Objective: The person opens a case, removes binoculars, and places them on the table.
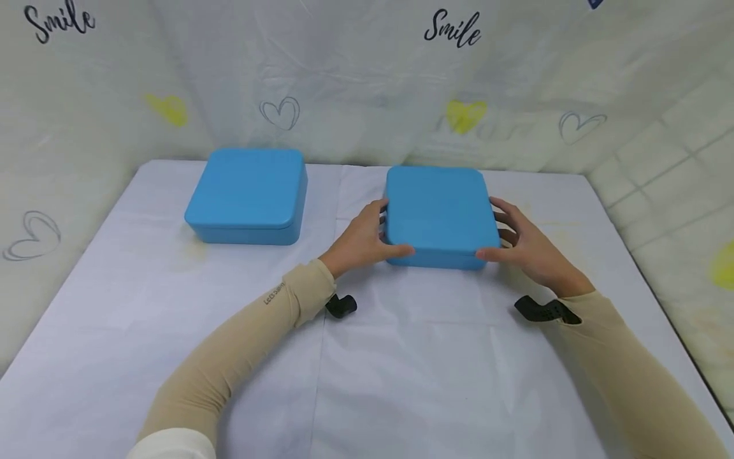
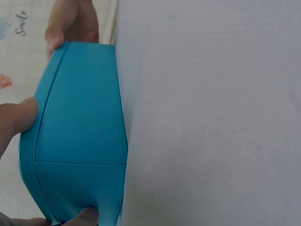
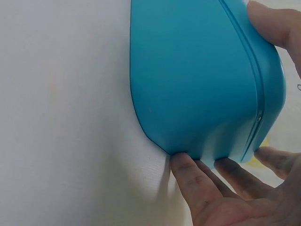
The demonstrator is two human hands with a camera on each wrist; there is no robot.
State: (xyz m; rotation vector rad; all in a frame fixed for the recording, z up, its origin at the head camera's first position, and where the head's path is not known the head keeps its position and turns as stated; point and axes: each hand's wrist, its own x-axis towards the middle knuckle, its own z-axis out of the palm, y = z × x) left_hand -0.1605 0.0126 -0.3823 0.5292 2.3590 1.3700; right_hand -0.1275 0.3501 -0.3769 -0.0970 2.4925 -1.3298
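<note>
A blue lidded box (image 1: 438, 210) with rounded corners is on the right half of the white-covered table, its lid on. My left hand (image 1: 367, 239) grips its left side, the thumb at the front edge of the lid and the fingers along the side wall. On the opposite side, my right hand (image 1: 530, 248) holds it with the thumb at the front right corner. In the right wrist view, the right fingertips (image 3: 181, 162) touch the box's side wall. A seam below the lid shows on the box (image 2: 80, 108) in the left wrist view.
Another blue lidded box (image 1: 246, 191) of like shape stands to the left, also closed. The white table cover (image 1: 401, 376) reaches back to a printed cloth backdrop (image 1: 367, 76). Black wrist pieces (image 1: 341, 307) stick out from both sleeves.
</note>
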